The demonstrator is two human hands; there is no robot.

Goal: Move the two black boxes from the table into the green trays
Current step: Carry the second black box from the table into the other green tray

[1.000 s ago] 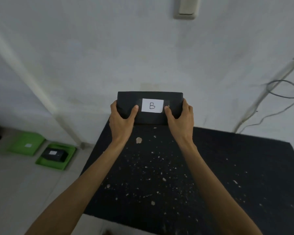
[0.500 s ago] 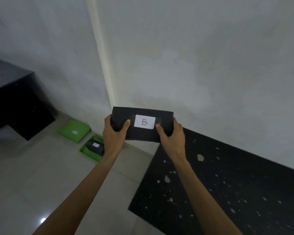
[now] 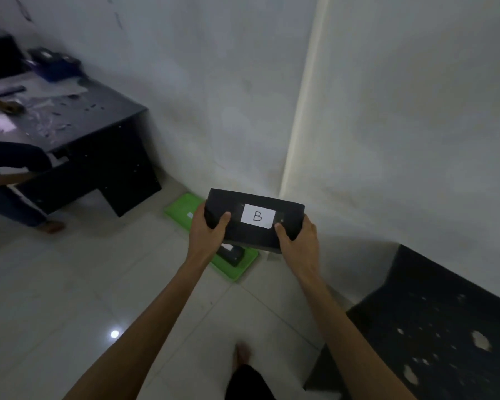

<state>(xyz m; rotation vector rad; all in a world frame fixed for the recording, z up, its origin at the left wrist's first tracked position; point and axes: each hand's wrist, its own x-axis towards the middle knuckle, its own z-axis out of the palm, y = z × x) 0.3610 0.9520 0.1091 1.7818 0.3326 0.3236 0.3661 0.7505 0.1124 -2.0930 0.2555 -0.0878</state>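
Note:
I hold a black box [image 3: 237, 209] with a white label marked B in the air above the floor, my left hand [image 3: 208, 232] on its left end and my right hand [image 3: 298, 241] on its right end. Below it, two green trays lie on the floor by the wall corner. The near tray [image 3: 237, 269] carries another black box [image 3: 231, 254], mostly hidden behind the held box. The far tray [image 3: 182, 210] shows only a small white label; its right part is covered by my left hand and the box.
The black speckled table [image 3: 433, 327] stands at the lower right. A second dark table [image 3: 93, 140] with clutter is at the left, where another person stands. My bare foot [image 3: 241, 353] is on the white tiled floor. A wall corner [image 3: 298, 125] rises behind the trays.
I have turned left and stepped away from the table with the box held in both hands. The green trays have come nearer and now sit under the box.

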